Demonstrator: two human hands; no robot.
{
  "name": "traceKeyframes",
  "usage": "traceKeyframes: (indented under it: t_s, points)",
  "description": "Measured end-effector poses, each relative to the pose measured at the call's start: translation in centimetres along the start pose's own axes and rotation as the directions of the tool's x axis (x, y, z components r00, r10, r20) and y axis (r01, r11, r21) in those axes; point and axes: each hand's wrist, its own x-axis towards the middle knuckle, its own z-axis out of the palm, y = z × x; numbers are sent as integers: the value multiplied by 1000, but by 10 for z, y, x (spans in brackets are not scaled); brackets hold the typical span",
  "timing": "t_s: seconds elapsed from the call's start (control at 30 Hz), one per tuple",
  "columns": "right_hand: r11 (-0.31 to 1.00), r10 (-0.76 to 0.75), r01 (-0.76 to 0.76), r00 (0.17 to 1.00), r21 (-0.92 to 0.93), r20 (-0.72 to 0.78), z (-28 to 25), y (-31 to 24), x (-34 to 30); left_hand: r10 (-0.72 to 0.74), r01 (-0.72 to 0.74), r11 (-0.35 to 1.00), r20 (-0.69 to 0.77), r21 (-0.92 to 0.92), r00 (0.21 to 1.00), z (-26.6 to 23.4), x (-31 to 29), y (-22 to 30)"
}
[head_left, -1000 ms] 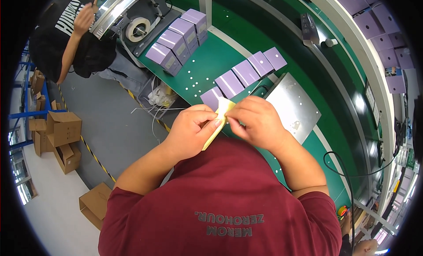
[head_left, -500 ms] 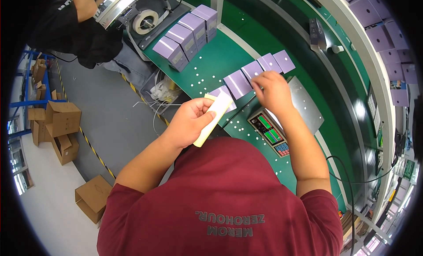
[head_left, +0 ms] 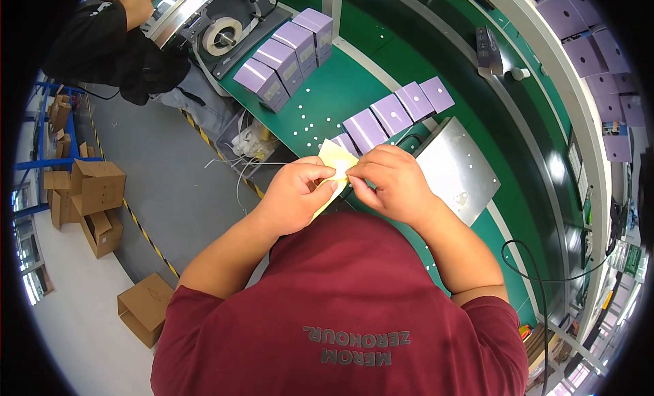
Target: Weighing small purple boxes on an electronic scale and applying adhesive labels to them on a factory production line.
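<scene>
A pale yellow paper strip (head_left: 331,153) is pinched in my left hand (head_left: 293,195), between thumb and bent fingers. My right hand (head_left: 395,185) meets it, thumb and fingertips closed at the strip's right edge; whether a small piece is between them is hidden. Just beyond my hands, a slanting row of purple boxes (head_left: 366,130) lies on the green table (head_left: 310,133). White round dots show on the farther boxes, such as the end box (head_left: 437,94). The nearest box is partly covered by the strip and my fingers.
Beside my right forearm sits a scale with a steel platform (head_left: 460,171). More purple boxes (head_left: 262,82) stand near a machine with a tape roll (head_left: 222,35). Small white dots speckle the table. A co-worker in black (head_left: 129,55) is at far left; cartons (head_left: 145,307) lie on the floor.
My right hand has moved from the box row back toward me, down to the strip. The strip has tilted in my left hand. The scale's display is now hidden behind my right hand and forearm.
</scene>
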Motion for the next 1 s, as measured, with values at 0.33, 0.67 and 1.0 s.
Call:
traceKeyframes:
  t_s: [0.33,0.67,1.0]
  points:
    - [880,48,-45,999,-472,-7,30,103,-11,-203,199,907,29,-372,979,-12,-9,-14]
    - [994,68,-73,996,-83,-59,12,5,3,-219,231,875,78,-426,973,-13,-5,-14]
    - [1000,15,-16,1000,10,24,18,0,-2,-74,77,997,95,-29,993,-15,-7,-13]
